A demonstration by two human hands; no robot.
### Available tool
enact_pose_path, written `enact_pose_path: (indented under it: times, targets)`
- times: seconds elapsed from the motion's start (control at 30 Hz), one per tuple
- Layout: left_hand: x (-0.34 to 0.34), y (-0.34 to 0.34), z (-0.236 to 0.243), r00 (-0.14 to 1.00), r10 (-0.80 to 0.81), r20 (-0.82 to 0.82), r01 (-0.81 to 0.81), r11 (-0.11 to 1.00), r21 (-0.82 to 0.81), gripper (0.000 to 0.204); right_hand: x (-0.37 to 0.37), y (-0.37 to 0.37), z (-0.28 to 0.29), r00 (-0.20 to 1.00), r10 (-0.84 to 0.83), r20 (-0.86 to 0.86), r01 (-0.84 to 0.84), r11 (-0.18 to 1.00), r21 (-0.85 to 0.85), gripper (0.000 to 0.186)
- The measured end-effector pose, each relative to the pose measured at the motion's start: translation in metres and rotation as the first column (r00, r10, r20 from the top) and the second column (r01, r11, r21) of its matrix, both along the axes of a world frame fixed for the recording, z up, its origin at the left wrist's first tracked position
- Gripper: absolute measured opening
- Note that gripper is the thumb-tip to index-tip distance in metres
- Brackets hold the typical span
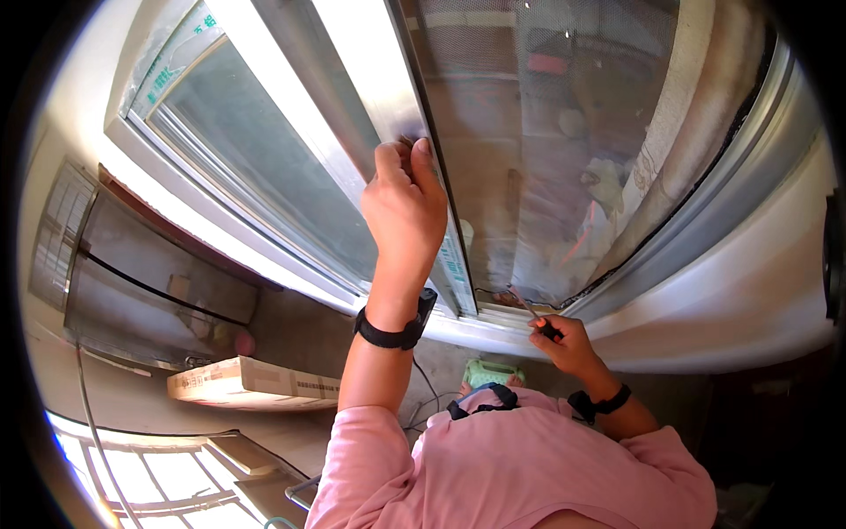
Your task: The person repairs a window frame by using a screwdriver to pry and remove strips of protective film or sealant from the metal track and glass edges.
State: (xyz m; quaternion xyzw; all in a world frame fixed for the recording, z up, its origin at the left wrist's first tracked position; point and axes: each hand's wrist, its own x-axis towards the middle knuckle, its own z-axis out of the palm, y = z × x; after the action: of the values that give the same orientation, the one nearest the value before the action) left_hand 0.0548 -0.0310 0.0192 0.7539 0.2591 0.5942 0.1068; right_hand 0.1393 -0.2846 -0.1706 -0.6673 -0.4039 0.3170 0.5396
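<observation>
Currently, left fingers curled closed against one window frame, right fingers around one screwdriver.

Some parts are hard to see.
The left hand hides what its fingertips touch on the metal window frame, and the top edge cuts that frame off. The right hand covers some of the screwdriver. The left arm blocks one end of the cardboard box. Things behind the mesh screen look fuzzy.
</observation>
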Motion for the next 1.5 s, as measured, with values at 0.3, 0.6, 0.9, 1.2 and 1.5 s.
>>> enact_pose_path:
  times: [0.3,0.6,0.9,1.2,1.5]
  targets:
    - [0.004,-0.006,0.002,0.987,0.128,-0.099,-0.127,0.992,0.016,0.018,0.002,-0.001,-0.001,1.0,-0.008,0.007,0.008,1.0,-0.011,0.022]
    - [0.008,0.001,0.006,0.99,0.135,-0.032,-0.131,0.986,0.098,0.018,0.001,0.001,-0.004,1.0,0.008,-0.013,-0.008,1.0,-0.004,0.022]
    - [-0.004,0.005,-0.015,0.996,0.034,0.082,-0.029,0.998,-0.053,0.023,0.002,-0.001,-0.004,1.0,0.0,-0.016,-0.001,1.0,-0.011,0.023]
    - [0.009,-0.005,-0.002,0.997,-0.005,0.073,0.007,1.0,-0.023,0.014,0.001,0.005,-0.005,1.0,0.015,0.0,-0.015,0.999,-0.045,0.022]
    - [0.011,-0.001,-0.003,0.998,0.025,0.052,-0.026,1.0,0.005,0.015,-0.002,0.003,-0.005,0.999,-0.008,0.037,0.009,1.0,-0.014,0.024]
